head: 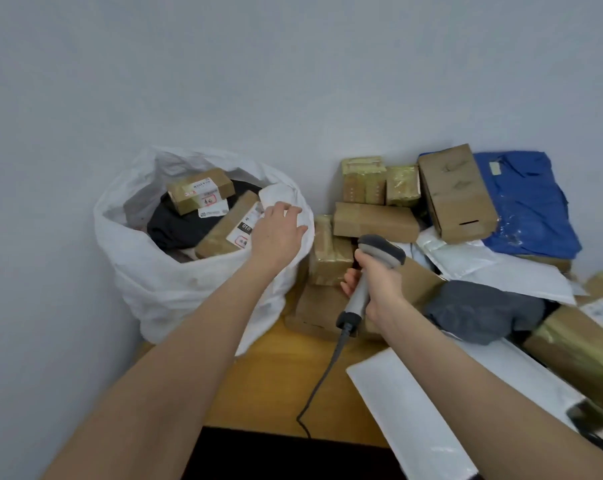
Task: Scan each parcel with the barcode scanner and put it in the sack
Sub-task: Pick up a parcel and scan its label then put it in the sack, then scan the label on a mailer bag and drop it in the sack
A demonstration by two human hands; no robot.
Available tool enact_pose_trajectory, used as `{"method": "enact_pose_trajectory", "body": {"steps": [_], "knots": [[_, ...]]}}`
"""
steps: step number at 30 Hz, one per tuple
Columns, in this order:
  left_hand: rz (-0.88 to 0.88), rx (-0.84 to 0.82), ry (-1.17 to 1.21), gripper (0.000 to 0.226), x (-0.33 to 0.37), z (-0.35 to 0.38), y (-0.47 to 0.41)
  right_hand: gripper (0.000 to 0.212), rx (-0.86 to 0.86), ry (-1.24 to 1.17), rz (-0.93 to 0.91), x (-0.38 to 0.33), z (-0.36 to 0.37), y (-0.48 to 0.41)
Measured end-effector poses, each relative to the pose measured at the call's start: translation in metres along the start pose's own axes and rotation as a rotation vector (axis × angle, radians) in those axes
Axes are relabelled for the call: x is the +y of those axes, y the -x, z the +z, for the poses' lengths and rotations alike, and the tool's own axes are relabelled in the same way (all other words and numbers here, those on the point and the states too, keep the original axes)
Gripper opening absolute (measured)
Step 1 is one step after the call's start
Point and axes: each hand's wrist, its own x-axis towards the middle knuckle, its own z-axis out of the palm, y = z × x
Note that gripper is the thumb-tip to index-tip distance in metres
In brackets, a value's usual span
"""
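Left hand, spread, settles a white parcel into the sack; right hand grips the scanner. Next, probably a box beside the sack.

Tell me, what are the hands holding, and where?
The right hand grips the barcode scanner by its handle, below the head. The left hand holds nothing; its fingers rest on a white parcel in the sack.

white sack was thin crinkled semi-glossy plastic. cardboard boxes were matt brown, some under shiny tape. blue mailer was glossy plastic film. table was smooth wood. barcode scanner was matt grey plastic.
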Motion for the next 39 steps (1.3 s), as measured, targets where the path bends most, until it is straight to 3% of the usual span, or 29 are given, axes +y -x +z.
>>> {"method": "enact_pose_trajectory", "body": {"steps": [4,10,16,19,23,28,34,36,39], "knots": [[-0.028,-0.094,0.031,0.04,0.078,0.027,0.047,0.017,0.005,0.026,0.051,-0.003,-0.075,0.012],[-0.034,-0.377,0.063,0.043,0.151,0.064,0.1,0.014,0.05,0.004,0.104,-0.006,-0.155,0.022],[0.042,-0.731,0.084,0.053,0.181,0.096,0.136,0.014,0.13,0.014,0.109,-0.008,-0.208,0.019],[-0.033,-0.825,0.114,0.059,0.181,0.111,0.15,0.013,0.167,0.018,0.096,-0.008,-0.227,0.014],[-0.053,-0.829,0.134,0.064,0.186,0.123,0.158,0.015,0.229,0.046,0.073,-0.007,-0.246,0.012],[0.009,-0.849,0.187,0.09,0.222,0.128,0.172,0.016,0.244,0.08,0.064,-0.012,-0.267,0.012],[0.136,-1.037,-0.187,0.13,0.278,0.145,0.218,0.014,0.175,0.117,0.084,-0.021,-0.302,0.013],[0.144,-0.982,-0.292,0.123,0.287,0.146,0.231,0.013,0.151,0.132,0.089,-0.025,-0.317,0.014],[0.162,-0.889,-0.274,0.084,0.296,0.134,0.23,0.012,0.132,0.137,0.093,-0.033,-0.339,0.015]]}}
